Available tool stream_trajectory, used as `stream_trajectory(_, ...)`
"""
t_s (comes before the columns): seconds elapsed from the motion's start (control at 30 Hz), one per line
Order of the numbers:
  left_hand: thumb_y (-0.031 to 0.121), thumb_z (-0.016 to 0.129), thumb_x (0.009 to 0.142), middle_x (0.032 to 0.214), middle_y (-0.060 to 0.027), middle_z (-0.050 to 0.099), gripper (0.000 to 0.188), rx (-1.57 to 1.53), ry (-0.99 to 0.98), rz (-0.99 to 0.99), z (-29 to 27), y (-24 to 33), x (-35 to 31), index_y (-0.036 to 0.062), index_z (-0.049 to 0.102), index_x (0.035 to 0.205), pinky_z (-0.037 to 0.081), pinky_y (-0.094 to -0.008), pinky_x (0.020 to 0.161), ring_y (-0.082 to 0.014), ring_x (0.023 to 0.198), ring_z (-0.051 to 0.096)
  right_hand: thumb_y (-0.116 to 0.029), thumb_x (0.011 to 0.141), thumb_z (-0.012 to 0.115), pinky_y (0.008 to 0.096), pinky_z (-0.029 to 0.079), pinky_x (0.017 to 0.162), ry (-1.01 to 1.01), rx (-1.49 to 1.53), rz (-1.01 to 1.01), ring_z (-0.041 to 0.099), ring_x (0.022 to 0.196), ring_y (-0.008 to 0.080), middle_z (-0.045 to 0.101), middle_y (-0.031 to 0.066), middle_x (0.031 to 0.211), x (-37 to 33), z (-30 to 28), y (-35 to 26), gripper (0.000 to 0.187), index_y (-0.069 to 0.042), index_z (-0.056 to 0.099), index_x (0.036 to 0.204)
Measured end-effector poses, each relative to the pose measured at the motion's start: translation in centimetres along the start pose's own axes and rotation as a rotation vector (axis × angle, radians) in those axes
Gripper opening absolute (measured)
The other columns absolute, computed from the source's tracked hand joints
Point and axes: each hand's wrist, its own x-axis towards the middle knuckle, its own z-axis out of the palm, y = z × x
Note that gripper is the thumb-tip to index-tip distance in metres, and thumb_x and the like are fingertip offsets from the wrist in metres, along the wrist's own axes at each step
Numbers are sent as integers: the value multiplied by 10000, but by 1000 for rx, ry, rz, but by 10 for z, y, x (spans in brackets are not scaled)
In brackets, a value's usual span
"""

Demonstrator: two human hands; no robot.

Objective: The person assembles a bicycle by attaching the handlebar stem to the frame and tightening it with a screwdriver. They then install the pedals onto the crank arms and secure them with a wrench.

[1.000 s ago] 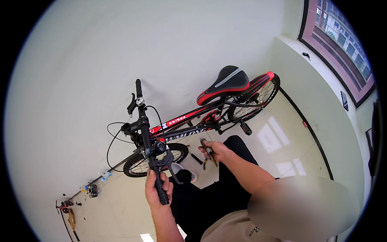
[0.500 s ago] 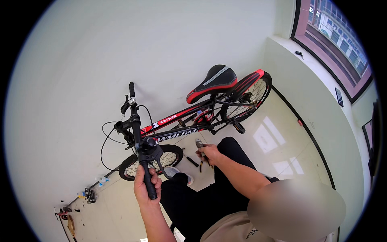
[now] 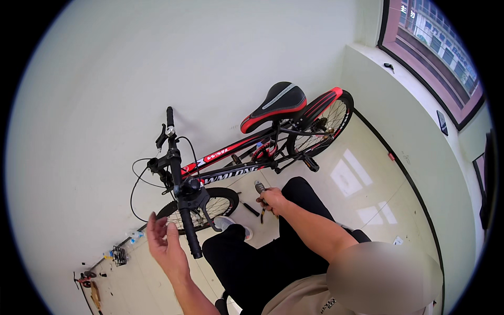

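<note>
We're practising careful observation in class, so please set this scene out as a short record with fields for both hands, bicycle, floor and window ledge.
Left hand: open, apart from the handlebar, beside its near end
Right hand: closed around a grey object; exact kind unclear
Bicycle: black and red, beside the wall; black saddle with red edging
Floor: slim black object near the front wheel; black basket farther left
Window ledge: dark phone-like object

Bright glare on pale floor [image 3: 341,206]
</note>
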Motion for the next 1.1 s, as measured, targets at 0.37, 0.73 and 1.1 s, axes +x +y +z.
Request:
stream_trajectory(0.37,151,651,809,924,-86,624,428,493,-1205,956,18,162,-29,42,613,1221,438,-382,727,-244,843,607,-91,850,616,323,457,531,-29,-697,-180,617,745,164,666,126,918,23,-37,6,234,44,617,1041)
stream_trajectory(0.73,144,677,796,938,-90,641,438,330,-1530,943,4,170,-65,42,625,1219,457,-377,737,-247,860,618,-19,850,538,250,301,412,-2,-31,9,543,658,154,642,149,936,-9,-4,-3,230,38,528,1072)
stream_trajectory(1.1,136,702,784,951,-94,658,448,297,-1610,943,11,173,-66,43,637,1217,477,-371,747,-250,877,630,-19,853,536,253,307,424,-4,-27,-12,529,635,160,648,145,915,-12,6,-5,263,49,526,1108)
